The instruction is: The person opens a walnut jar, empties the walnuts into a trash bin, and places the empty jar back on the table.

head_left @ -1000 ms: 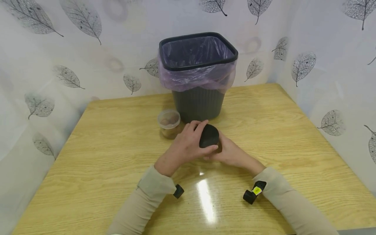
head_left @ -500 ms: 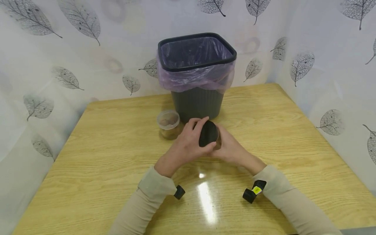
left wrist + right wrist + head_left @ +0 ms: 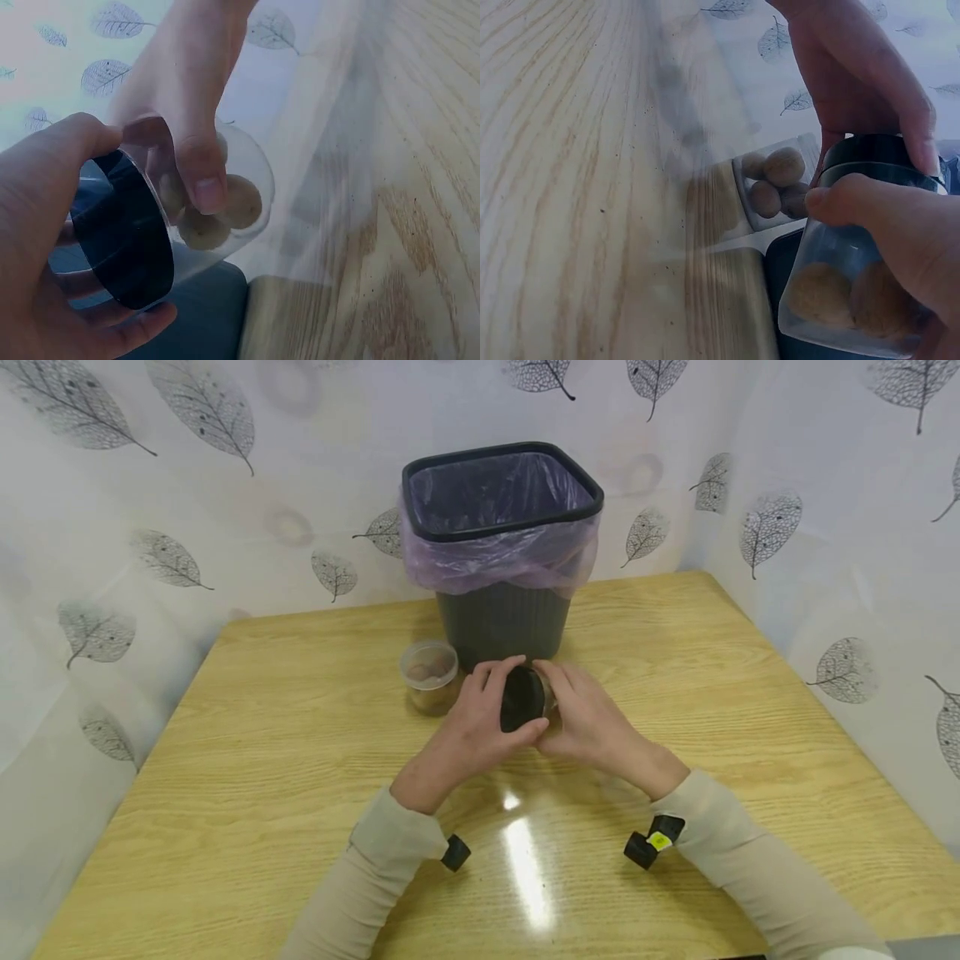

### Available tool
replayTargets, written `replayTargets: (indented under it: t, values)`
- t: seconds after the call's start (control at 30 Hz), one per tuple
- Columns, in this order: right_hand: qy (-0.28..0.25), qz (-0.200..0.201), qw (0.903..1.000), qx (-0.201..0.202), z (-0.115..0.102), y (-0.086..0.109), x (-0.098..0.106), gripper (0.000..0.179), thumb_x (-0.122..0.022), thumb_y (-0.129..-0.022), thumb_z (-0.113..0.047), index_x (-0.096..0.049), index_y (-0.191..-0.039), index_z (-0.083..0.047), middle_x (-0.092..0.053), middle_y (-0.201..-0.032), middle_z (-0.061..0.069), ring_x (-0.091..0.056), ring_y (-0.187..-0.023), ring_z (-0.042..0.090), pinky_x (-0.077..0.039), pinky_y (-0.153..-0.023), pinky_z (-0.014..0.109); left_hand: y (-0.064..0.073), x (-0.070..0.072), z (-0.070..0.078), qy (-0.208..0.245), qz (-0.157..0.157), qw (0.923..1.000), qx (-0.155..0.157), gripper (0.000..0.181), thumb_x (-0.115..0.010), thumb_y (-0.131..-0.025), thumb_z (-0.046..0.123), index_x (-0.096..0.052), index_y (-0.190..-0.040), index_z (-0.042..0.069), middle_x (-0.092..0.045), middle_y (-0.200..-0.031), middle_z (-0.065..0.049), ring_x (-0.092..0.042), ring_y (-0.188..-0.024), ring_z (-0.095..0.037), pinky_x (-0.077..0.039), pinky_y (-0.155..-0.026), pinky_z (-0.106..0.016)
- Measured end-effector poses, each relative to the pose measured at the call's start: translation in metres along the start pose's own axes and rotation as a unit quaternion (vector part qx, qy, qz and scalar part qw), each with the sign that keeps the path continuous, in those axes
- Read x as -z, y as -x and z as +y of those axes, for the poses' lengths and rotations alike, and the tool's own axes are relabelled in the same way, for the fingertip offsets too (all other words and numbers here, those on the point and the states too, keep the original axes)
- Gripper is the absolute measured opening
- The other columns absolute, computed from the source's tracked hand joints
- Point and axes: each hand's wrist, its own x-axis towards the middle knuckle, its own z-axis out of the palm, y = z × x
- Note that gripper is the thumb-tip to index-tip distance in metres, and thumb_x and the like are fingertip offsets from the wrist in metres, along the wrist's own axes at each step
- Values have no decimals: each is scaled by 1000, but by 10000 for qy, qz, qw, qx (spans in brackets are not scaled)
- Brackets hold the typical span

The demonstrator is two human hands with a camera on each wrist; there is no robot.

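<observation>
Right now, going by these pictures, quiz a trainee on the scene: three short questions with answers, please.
1. True or false: the bin has no bag in it.
2. Which hand grips the black lid of the jar: A, right; B, left; C, neither?
3. Fill in: in the head view, the jar is to the ___ of the tub.

Key: 1, false, a purple bag lines it; 2, B, the left hand; 3, right.

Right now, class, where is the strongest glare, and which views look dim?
Head: bright, with a white streak of glare on the table; left wrist: dim and bluish, the lid almost black, the wall pale; right wrist: dim too, but the jar's outline reads clearly.
</observation>
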Motion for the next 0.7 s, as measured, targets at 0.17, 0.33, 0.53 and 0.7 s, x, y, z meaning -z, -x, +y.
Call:
replayTargets:
  t: [0.17,0.33,0.53,0.7]
  values:
    - [539,107,9980,324,0,-4,4,89,-84,-67,-27,-46,-139,6,-58,-127,23,-55,-117,38,-46,-103,52,-1,0,-2,348,-96,9991,227,83,-73,-88,44,-30,-152,14,-39,-142,-16,-47,-127,-30,-47,-107,-46]
    - [1074,241,9915,691,-2,-9,10,90,-86,-65,-29,-47,-138,6,-57,-126,24,-54,-116,39,-44,-104,52,-1,-1,-5,835,-272,9954,391,86,-73,-89,42,-24,-154,13,-35,-145,-17,-47,-129,-32,-47,-106,-46]
    - [1587,358,9816,1000,-3,-13,14,91,-88,-63,-31,-49,-137,6,-58,-124,23,-55,-114,39,-44,-104,50,0,-6,-9,2050,-174,9756,765,82,-72,-91,32,-22,-155,19,-31,-150,-13,-48,-128,-32,-58,-89,-40]
    - [1855,195,9773,1002,-5,-16,18,103,-91,-58,-35,-45,-141,4,-56,-129,22,-53,-120,39,-41,-109,54,3,-11,-7,2469,279,9641,936,78,-73,-89,31,-29,-153,23,-36,-148,-8,-48,-127,-29,-58,-90,-42]
